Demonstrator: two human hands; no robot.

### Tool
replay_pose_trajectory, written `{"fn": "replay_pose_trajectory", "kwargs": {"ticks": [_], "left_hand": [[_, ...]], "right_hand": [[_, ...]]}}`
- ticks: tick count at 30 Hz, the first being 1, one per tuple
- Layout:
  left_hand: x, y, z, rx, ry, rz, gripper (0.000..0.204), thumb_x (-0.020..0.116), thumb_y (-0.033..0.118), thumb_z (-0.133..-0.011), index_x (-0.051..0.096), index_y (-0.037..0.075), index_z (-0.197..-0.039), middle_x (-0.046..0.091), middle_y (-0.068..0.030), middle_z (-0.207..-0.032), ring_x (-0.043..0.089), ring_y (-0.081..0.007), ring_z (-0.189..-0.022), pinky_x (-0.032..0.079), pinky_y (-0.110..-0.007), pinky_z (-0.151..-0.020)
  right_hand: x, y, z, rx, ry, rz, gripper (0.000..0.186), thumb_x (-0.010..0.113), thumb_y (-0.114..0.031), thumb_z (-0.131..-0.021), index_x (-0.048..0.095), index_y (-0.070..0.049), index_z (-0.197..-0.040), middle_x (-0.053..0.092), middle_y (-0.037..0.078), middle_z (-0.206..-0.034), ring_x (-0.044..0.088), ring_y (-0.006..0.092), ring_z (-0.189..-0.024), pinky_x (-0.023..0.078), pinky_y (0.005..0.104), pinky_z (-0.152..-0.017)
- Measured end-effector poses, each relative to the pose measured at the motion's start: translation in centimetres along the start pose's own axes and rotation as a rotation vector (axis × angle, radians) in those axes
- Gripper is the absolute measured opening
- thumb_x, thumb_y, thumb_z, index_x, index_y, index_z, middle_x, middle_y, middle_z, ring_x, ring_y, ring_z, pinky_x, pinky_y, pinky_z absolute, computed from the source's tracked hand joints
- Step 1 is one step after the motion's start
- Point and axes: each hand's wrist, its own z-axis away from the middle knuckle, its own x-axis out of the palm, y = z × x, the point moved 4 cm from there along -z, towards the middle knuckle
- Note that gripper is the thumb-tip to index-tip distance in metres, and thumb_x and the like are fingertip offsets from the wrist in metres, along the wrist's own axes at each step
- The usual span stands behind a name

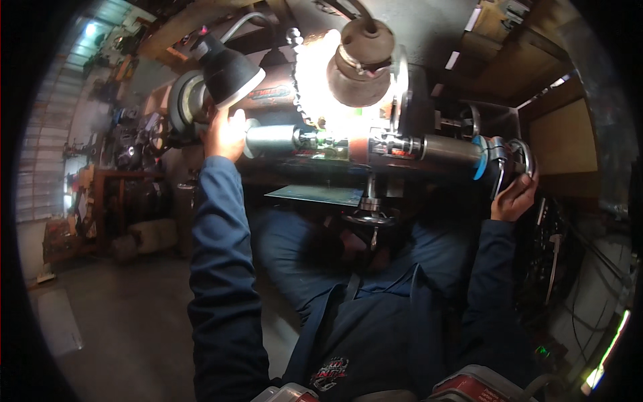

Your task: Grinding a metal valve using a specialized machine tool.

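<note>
Fingers of the left hand [226,137] sit below the lamp [231,75], upper left; whether they grasp anything I cannot tell. Beside them, a smooth, silvery cylinder [272,139] lies level, the lamp presumably angled to light it. At right, fingers of the right hand [514,197] grip the shiny wheel [532,157], probably for turning.

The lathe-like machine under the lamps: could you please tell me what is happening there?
A person is at the lathe-like machine with both hands on or near its ends. The left hand is beside the metal cylinder, just below the black lamp; its exact contact is unclear. The right hand is at the lower rim of the right-end handwheel. Bright light falls on the middle.
</note>
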Motion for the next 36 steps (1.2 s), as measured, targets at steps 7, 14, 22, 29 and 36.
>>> {"fn": "replay_pose_trajectory", "kwargs": {"ticks": [7, 14, 22, 29, 36], "left_hand": [[-0.5, 0.3, 0.2, 0.000, -0.043, 0.095, 0.051, 0.058, 0.021, -0.092, 0.050, 0.008, -0.140, 0.057, -0.0066, -0.073, 0.050, -0.0133, -0.065, 0.047, -0.032, -0.068], [-0.7, 1.4, 0.5, -0.052, -0.063, 0.135, 0.052, 0.058, 0.025, -0.091, 0.050, 0.007, -0.139, 0.062, -0.0114, -0.082, 0.054, -0.0167, -0.069, 0.049, -0.033, -0.073], [-1.0, 1.6, 0.5, -0.118, -0.091, 0.084, 0.054, 0.058, 0.028, -0.091, 0.049, 0.006, -0.140, 0.067, -0.0200, -0.103, 0.064, -0.0241, -0.088, 0.049, -0.037, -0.086], [-1.2, 2.7, 0.6, -0.159, -0.150, 0.031, 0.054, 0.057, 0.027, -0.092, 0.049, 0.003, -0.140, 0.066, -0.0203, -0.110, 0.064, -0.0254, -0.091, 0.048, -0.036, -0.088], [-1.0, 1.7, 0.3, -0.119, -0.120, 0.059, 0.054, 0.057, 0.027, -0.092, 0.050, 0.003, -0.139, 0.068, -0.0192, -0.103, 0.065, -0.0243, -0.087, 0.049, -0.036, -0.085]], "right_hand": [[1.9, -3.0, -8.0, 0.142, -0.391, 0.505, 0.045, 0.057, -0.035, -0.093, 0.063, 0.003, -0.118, 0.066, 0.026, -0.109, 0.064, 0.0383, -0.105, 0.051, 0.0404, -0.089], [1.6, -2.4, -6.2, 0.133, -0.424, 0.486, 0.028, 0.056, -0.025, -0.097, 0.067, -0.006, -0.114, 0.069, 0.020, -0.107, 0.066, 0.0365, -0.101, 0.052, 0.0397, -0.086], [1.0, -2.5, -4.0, -0.008, -0.185, 0.269, 0.026, 0.051, -0.020, -0.101, 0.067, -0.005, -0.115, 0.070, 0.016, -0.107, 0.068, 0.0290, -0.101, 0.053, 0.0350, -0.084], [0.9, -0.9, -0.9, -0.201, 0.116, 0.078, 0.037, 0.040, -0.022, -0.106, 0.060, 0.007, -0.117, 0.066, 0.022, -0.113, 0.067, 0.0314, -0.101, 0.052, 0.0363, -0.088], [1.8, 2.7, 2.1, -0.618, 0.455, 0.349, 0.036, 0.035, -0.019, -0.106, 0.054, 0.008, -0.121, 0.061, 0.023, -0.113, 0.066, 0.0302, -0.096, 0.055, 0.0362, -0.084]]}}
